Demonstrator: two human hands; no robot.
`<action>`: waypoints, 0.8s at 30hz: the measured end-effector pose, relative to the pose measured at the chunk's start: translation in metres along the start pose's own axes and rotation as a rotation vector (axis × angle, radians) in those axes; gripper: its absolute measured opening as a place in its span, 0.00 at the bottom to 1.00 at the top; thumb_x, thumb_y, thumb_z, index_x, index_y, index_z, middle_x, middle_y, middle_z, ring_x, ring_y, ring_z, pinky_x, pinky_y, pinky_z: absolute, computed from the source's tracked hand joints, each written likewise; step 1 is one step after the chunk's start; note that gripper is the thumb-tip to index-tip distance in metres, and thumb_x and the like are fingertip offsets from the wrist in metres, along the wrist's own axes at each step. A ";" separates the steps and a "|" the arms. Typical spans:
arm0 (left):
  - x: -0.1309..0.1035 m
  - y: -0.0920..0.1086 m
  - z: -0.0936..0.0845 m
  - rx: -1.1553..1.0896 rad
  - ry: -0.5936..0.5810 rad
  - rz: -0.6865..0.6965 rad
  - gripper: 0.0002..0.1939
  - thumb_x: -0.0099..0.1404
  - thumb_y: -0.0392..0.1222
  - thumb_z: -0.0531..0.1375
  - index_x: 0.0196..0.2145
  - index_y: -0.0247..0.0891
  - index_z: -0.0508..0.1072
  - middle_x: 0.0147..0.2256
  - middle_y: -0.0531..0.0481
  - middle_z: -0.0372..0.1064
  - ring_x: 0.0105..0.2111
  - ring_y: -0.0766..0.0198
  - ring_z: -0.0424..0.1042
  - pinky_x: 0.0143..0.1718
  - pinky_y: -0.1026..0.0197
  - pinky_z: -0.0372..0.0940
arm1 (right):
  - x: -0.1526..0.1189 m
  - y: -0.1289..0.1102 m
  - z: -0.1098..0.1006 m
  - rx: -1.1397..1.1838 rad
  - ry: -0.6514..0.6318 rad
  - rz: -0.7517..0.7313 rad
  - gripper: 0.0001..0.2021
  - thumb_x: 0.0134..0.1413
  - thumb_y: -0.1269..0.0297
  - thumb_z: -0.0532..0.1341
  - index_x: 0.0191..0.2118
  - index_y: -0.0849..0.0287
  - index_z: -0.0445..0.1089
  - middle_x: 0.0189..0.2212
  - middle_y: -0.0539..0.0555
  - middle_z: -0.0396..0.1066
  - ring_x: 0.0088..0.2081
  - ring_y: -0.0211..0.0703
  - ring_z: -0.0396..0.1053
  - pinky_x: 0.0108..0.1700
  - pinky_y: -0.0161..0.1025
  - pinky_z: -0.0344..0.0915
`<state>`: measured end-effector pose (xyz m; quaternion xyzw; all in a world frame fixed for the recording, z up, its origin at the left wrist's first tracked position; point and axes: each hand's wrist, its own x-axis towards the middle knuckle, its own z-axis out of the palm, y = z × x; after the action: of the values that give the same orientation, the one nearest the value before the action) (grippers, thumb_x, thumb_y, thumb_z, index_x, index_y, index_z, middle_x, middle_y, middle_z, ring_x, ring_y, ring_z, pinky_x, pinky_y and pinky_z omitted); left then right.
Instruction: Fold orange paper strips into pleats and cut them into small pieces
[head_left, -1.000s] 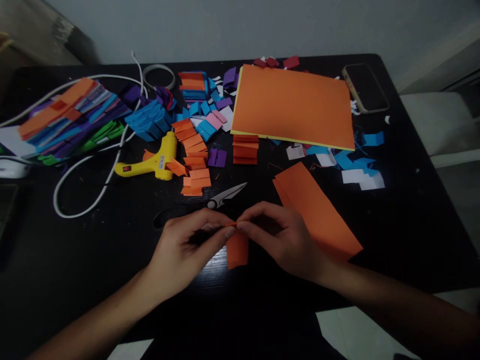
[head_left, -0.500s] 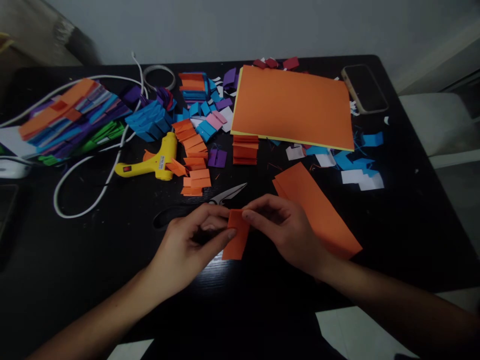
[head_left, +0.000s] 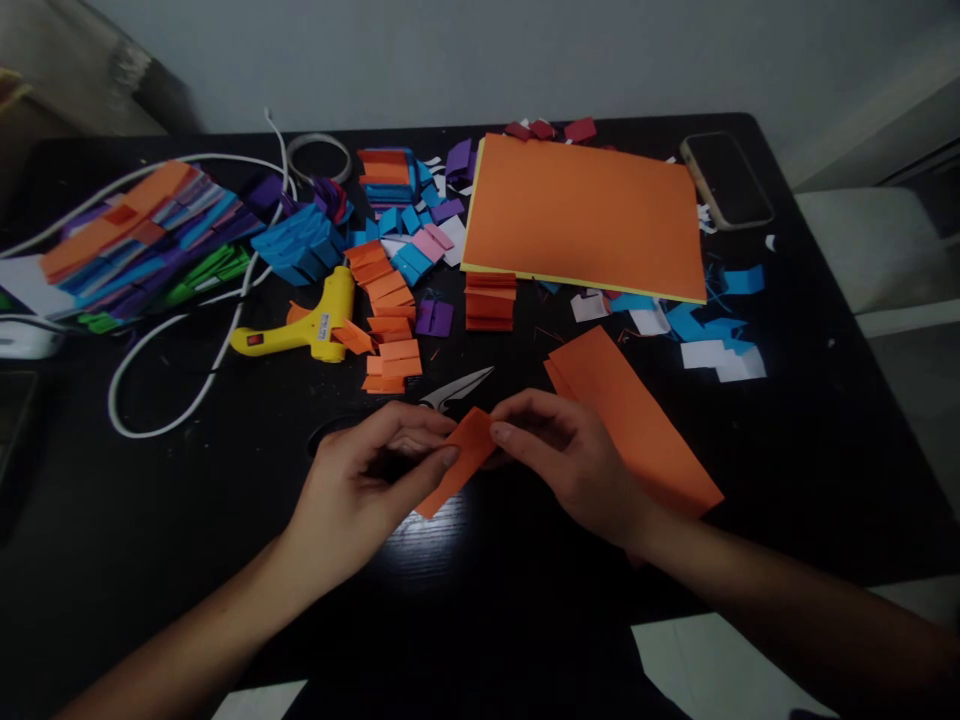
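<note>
A narrow strip of orange paper [head_left: 466, 452] is held slanted between my two hands above the black table. My left hand [head_left: 375, 475] pinches its left edge between thumb and fingers. At its upper right corner, my right hand [head_left: 559, 450] grips it with thumb and forefinger. Scissors [head_left: 457, 388] lie just beyond my left hand, blades pointing right, their handles partly hidden. Under and beside my right wrist rests a longer folded piece of orange paper [head_left: 637, 425].
A yellow glue gun [head_left: 300, 335] lies among small folded orange papers [head_left: 394, 325]. Large orange sheets [head_left: 585, 220] sit at the back, near a phone [head_left: 727, 180]. A white cable [head_left: 120, 375] loops on the left beside bundled coloured paper strips [head_left: 150, 235]. Blue and white scraps [head_left: 724, 358] are scattered right.
The orange paper strip has turned from nearly upright to slanted, its lower end swinging left. My left hand has shifted slightly left; my right hand stays almost in place.
</note>
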<state>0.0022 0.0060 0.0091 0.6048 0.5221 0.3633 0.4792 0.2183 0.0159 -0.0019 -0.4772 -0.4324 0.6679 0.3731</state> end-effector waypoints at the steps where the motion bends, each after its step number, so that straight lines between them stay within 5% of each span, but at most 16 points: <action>1: 0.000 0.000 -0.001 0.012 -0.004 0.016 0.08 0.66 0.33 0.70 0.42 0.42 0.82 0.32 0.57 0.83 0.32 0.70 0.83 0.36 0.73 0.76 | 0.000 0.000 0.000 -0.003 -0.012 -0.007 0.05 0.62 0.62 0.71 0.37 0.56 0.79 0.32 0.49 0.79 0.33 0.38 0.79 0.38 0.35 0.76; 24: 0.001 -0.004 -0.004 0.103 0.056 0.039 0.05 0.66 0.36 0.71 0.39 0.44 0.85 0.34 0.57 0.84 0.32 0.69 0.81 0.35 0.72 0.73 | 0.001 0.000 -0.002 -0.135 0.074 -0.102 0.05 0.62 0.61 0.71 0.36 0.55 0.81 0.32 0.49 0.82 0.34 0.38 0.79 0.36 0.33 0.75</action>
<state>-0.0030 0.0075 0.0066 0.6283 0.5414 0.3619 0.4255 0.2199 0.0178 -0.0026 -0.5027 -0.4862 0.5994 0.3894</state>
